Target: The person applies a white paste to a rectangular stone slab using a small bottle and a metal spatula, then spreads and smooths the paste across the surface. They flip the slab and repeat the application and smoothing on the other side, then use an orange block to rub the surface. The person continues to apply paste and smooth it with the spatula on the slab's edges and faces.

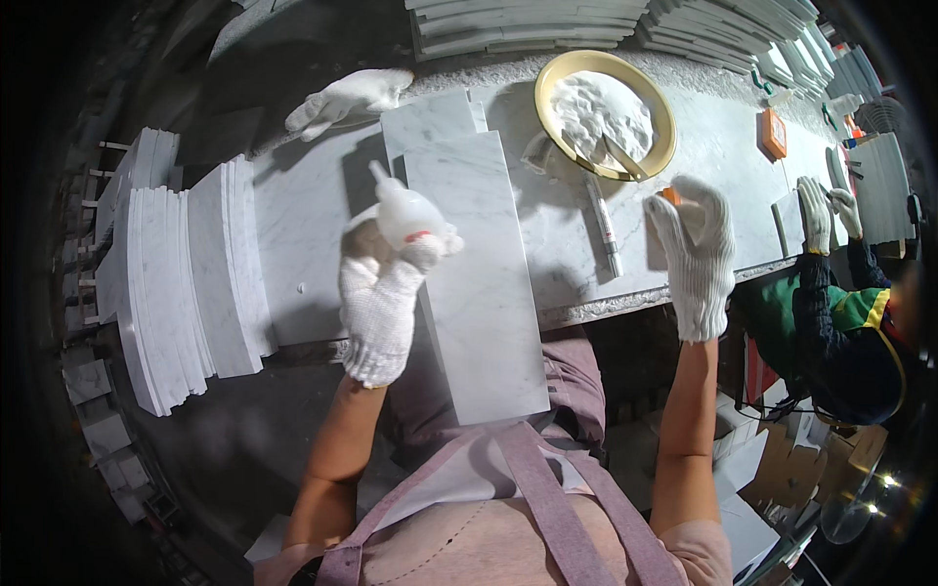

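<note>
My left hand (376, 313), in a white knitted glove, is wrapped round a translucent white squeeze bottle (403, 210) with a narrow nozzle, which points up and away. It hovers by the left edge of a long white marble slab (474, 264), whose near end juts past the table edge toward my lap. Under that slab's far end lies another slab (430, 127), set off to the left. Also gloved, my right hand (699, 249) has its fingers curled around a small orange object (671, 196), mostly hidden. Left of this hand a white marker pen (603, 227) lies on the table.
A yellow bowl (668, 137) of white powder with a scraper in it stands beyond the pen. A white glove (352, 101) lies far left. Marble strips (195, 273) stand on edge at left; others are stacked behind. A gloved co-worker (831, 313) sits at right, near an orange box (773, 134).
</note>
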{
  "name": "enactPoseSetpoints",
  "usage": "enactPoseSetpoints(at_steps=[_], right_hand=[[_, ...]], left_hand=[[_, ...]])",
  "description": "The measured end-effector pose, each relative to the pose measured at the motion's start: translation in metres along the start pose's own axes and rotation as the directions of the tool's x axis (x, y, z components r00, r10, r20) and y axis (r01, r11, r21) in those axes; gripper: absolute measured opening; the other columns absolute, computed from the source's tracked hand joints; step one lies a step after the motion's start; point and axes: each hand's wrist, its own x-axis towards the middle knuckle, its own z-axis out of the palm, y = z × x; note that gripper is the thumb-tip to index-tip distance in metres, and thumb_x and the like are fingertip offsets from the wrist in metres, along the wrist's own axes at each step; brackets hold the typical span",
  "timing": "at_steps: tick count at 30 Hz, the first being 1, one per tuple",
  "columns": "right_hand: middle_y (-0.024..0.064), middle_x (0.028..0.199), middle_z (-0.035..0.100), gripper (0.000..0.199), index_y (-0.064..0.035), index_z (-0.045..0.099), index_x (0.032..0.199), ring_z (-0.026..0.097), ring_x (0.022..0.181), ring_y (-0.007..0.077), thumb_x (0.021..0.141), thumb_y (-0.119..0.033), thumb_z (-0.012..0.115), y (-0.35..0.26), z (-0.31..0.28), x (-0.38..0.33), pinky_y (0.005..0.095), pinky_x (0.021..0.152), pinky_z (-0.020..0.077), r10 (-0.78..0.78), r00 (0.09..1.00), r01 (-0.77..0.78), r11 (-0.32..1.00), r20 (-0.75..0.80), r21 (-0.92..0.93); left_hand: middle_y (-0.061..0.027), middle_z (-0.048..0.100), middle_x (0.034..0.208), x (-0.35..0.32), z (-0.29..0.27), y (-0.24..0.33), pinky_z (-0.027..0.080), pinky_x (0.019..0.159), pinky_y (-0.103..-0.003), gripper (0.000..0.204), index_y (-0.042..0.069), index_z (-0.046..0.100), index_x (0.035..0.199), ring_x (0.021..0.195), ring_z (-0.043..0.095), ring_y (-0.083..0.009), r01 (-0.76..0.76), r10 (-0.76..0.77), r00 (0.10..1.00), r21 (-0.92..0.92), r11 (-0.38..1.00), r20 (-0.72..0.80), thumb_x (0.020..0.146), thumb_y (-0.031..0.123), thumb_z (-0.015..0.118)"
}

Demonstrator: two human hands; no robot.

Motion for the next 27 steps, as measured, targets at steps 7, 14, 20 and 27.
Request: enactPoseSetpoints(at_steps=[7, 14, 20, 27], right_hand=[[0.0127, 0.116, 0.073, 0.044, -0.0147, 0.065, 0.136, 0.072, 0.101, 0.0305, 0.095, -0.027, 0.075, 0.019, 0.024, 0.043, 0.0399, 0.087, 0.0565, -0.23, 0.961, 0.276, 0.859, 0.156, -0.432], [0.013, 0.097, 0.076, 0.024, -0.0101, 0.075, 0.118, 0.073, 0.086, 0.0301, 0.097, -0.021, 0.069, 0.019, 0.013, 0.057, 0.0375, 0.077, 0.0569, -0.257, 0.955, 0.294, 0.883, 0.147, -0.366], [0.003, 0.081, 0.071, 0.026, -0.0078, 0.076, 0.122, 0.062, 0.068, 0.0071, 0.1, -0.017, 0.068, 0.023, -0.005, 0.057, 0.0246, 0.062, 0.0514, 0.157, 0.981, -0.167, 0.983, 0.117, 0.081], [0.0052, 0.085, 0.074, 0.025, -0.0084, 0.077, 0.119, 0.067, 0.07, 0.0097, 0.098, -0.019, 0.069, 0.026, 0.018, 0.061, 0.0263, 0.064, 0.0533, 0.136, 0.982, -0.137, 0.991, 0.131, -0.005]], left_hand=[[-0.0139, 0.062, 0.124, -0.008, -0.024, 0.006, 0.06, 0.099, -0.051, 0.045, 0.002, 0.049, 0.138, 0.106, 0.069, -0.03, 0.064, -0.064, 0.998, -0.025, 0.998, -0.011, 0.098, 0.004, 0.071], [-0.0145, 0.061, 0.126, -0.012, -0.025, 0.005, 0.058, 0.101, -0.049, 0.048, 0.001, 0.047, 0.141, 0.11, 0.067, -0.0287, 0.112, -0.113, 0.993, -0.049, 0.993, -0.029, 0.099, 0.004, 0.069], [-0.0125, 0.067, 0.118, -0.012, -0.008, 0.004, 0.059, 0.098, -0.041, 0.036, -0.001, 0.052, 0.133, 0.102, 0.071, -0.0243, 0.086, -0.085, 0.992, 0.002, 0.996, -0.098, 0.101, 0.003, 0.067], [-0.0107, 0.064, 0.126, -0.019, 0.004, -0.01, 0.054, 0.103, -0.037, 0.049, 0.0, 0.049, 0.142, 0.113, 0.065, -0.0199, 0.055, -0.051, 0.995, 0.05, 0.997, -0.087, 0.099, 0.007, 0.071]])
